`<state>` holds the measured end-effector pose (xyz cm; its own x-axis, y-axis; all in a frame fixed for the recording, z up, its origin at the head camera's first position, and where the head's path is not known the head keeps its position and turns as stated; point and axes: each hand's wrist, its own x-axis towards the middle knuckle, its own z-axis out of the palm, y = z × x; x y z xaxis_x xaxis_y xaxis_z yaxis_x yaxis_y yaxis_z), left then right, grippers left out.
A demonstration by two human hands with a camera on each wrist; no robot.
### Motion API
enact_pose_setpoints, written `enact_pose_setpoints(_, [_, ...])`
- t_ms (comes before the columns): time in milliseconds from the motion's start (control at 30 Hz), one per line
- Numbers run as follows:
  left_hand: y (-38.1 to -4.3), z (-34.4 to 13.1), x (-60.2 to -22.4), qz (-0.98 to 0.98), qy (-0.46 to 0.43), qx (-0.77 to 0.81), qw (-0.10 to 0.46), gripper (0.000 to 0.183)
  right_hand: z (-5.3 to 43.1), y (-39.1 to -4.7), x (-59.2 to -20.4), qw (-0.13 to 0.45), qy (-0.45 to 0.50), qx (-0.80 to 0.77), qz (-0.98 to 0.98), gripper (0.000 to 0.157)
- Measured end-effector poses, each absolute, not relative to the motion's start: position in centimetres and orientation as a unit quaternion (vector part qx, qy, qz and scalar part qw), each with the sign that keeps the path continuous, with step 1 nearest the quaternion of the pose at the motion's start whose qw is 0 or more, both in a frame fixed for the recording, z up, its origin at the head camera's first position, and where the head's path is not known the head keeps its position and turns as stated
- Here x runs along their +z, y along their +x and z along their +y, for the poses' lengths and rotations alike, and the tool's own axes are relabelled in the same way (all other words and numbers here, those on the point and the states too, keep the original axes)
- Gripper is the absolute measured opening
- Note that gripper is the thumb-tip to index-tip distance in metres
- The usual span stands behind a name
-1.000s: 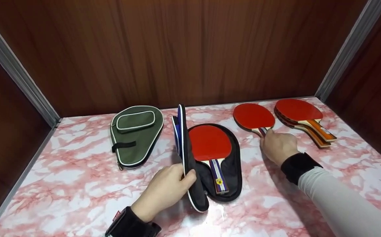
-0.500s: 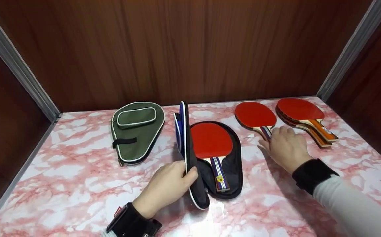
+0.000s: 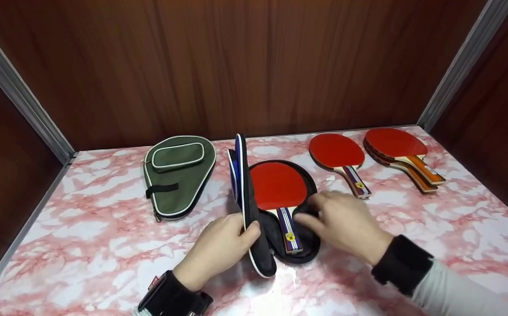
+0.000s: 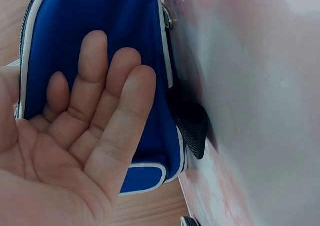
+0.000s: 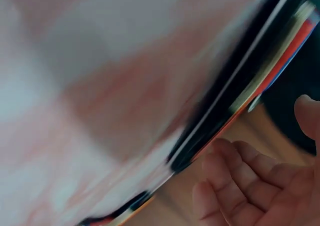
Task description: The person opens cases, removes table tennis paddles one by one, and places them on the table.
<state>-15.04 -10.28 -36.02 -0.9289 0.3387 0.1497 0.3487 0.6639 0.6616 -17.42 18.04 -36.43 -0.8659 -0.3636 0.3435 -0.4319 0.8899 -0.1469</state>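
My left hand [image 3: 221, 241] holds up the lid of a table tennis bat case [image 3: 260, 256], thumb on the black lining and fingers against the outside. The left wrist view shows that outside as blue cloth with white piping [image 4: 125, 16]. Inside the case's black lower half lies a red bat [image 3: 278, 184], its striped handle [image 3: 288, 232] towards me. Over the case's right edge hovers my right hand [image 3: 346, 221], thumb and fingers apart, near that handle and holding nothing. In the right wrist view its fingers [image 5: 225, 166] are loosely bent beside the case.
A second red bat [image 3: 336, 150] with a striped handle lies right of the case. Further right is a stack of red bats [image 3: 396, 145] with orange handles. A closed green bat case [image 3: 184, 188] lies at the left. Wood-grain panels [image 3: 254, 66] wall the marbled table [image 3: 91, 245].
My right hand has let go of the striped-handled bat on the right and moved left and nearer to the case. My left hand keeps the lid raised in the same place.
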Motion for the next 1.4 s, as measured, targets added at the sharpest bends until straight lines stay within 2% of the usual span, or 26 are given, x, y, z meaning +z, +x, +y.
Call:
enact_pose_setpoints(100, [-15.1,-10.4,-36.1,-0.913,-0.185,-0.363,0.01,0.039,16.2,-17.2,-36.6,0.156,0.222,0.106,-0.957,0.04])
enact_pose_setpoints(200, [-15.0,-10.3,-36.2,-0.913,-0.183,-0.365,0.009,0.038,14.9,-17.1,-36.9,0.158,0.229,0.093,-0.956,0.041])
enact_pose_setpoints(400, [-15.2,-9.9,-36.1,-0.911,-0.185,-0.369,0.002,0.037,13.6,-17.1,-37.3,0.167,0.202,0.038,-0.964,0.059])
enact_pose_setpoints(500, [-15.2,-9.9,-35.9,-0.912,-0.183,-0.367,0.003,0.037,13.0,-17.4,-37.2,0.149,0.183,0.021,-0.972,0.067])
enact_pose_setpoints(600, [-15.2,-9.9,-35.8,-0.912,-0.183,-0.366,-0.001,0.036,12.6,-17.6,-37.3,0.126,0.167,0.011,-0.978,0.069])
enact_pose_setpoints(933, [-15.0,-10.0,-36.0,-0.911,-0.182,-0.369,0.006,0.036,12.1,-18.0,-37.5,0.092,0.145,-0.01,-0.985,0.061])
enact_pose_setpoints(1267, [-15.0,-10.1,-36.2,-0.914,-0.186,-0.361,0.015,0.038,12.7,-17.9,-38.3,0.177,0.169,-0.003,-0.97,0.053])
enact_pose_setpoints(1400, [-15.0,-10.1,-36.2,-0.912,-0.189,-0.363,0.015,0.038,13.1,-18.1,-38.4,0.164,0.174,0.012,-0.971,0.049])
